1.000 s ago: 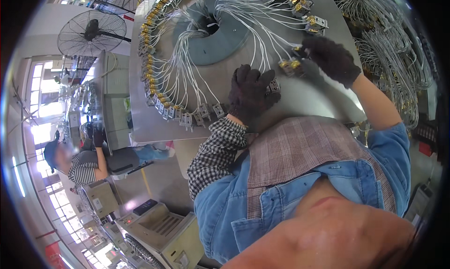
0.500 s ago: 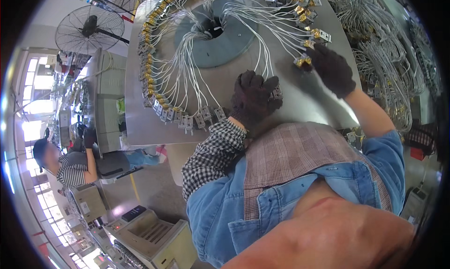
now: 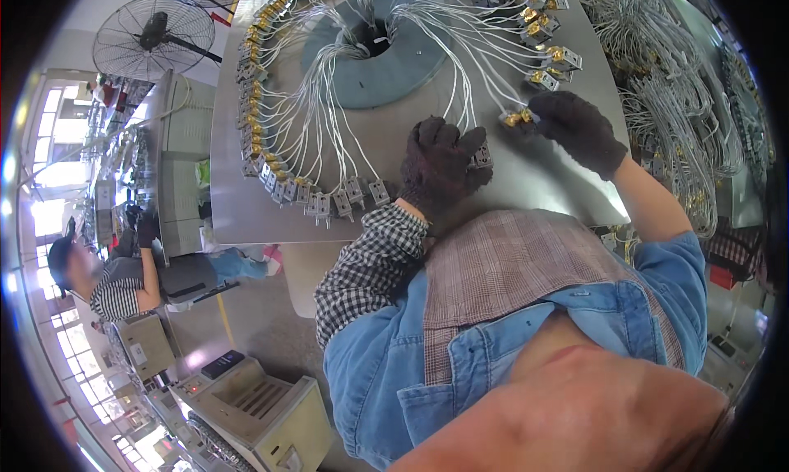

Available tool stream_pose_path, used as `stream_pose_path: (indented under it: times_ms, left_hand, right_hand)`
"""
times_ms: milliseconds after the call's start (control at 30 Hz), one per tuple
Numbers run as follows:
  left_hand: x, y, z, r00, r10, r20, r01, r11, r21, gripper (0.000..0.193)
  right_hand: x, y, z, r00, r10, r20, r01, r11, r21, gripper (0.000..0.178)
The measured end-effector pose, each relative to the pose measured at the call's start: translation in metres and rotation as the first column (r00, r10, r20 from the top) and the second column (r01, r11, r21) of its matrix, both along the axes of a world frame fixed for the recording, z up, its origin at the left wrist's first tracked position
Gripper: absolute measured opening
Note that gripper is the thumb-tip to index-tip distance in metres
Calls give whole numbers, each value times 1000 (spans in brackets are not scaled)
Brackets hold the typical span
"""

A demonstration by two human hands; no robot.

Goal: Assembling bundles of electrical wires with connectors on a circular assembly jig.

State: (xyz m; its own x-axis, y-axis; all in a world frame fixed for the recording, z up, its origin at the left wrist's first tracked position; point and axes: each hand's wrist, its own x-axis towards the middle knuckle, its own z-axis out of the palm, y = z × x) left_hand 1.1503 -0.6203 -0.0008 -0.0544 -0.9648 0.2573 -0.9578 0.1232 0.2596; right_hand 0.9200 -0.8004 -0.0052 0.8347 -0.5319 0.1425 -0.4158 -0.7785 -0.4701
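Note:
Both my hands wear dark knit gloves over a shiny metal table point(image 3: 526, 172). My left hand point(image 3: 444, 164) is closed at the near middle, its thumb side against a small silver metal connector point(image 3: 483, 155) with white wires running up from it. My right hand point(image 3: 579, 131) pinches a wired connector piece with brass-coloured parts point(image 3: 519, 118), its far end hidden by the fingertips. White wires point(image 3: 320, 90) fan out from the slotted hole of a round blue-grey disc point(image 3: 386, 86). Several silver-and-brass connectors point(image 3: 255, 102) line the table's left side, and more point(image 3: 538, 28) stand at the upper right.
Thick bundles of grey-white wires with connectors point(image 3: 670, 86) lie beyond the table's right edge. To the left are a large black fan point(image 3: 154, 32), a co-worker in a striped top point(image 3: 119, 299) seated at another bench, and a beige machine point(image 3: 255, 406).
My right hand has drawn slightly nearer to me, and the brass-coloured connector piece has shifted left and nearer. My left hand keeps its place by the silver connector. The whole view has shifted slightly.

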Motion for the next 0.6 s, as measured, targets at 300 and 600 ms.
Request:
stream_pose_path:
  times_ms: [300,600]
  left_hand:
    - [1,2,-5,1000,-1,-22,1,1000,30,59]
    - [4,2,-7,999,-6,-43,4,999,-37,59]
  right_hand:
    - [-1,7,-6,985,19,170,-16,1000,-24,31]
    - [14,28,25,975,-133,179,134,991,7,30]
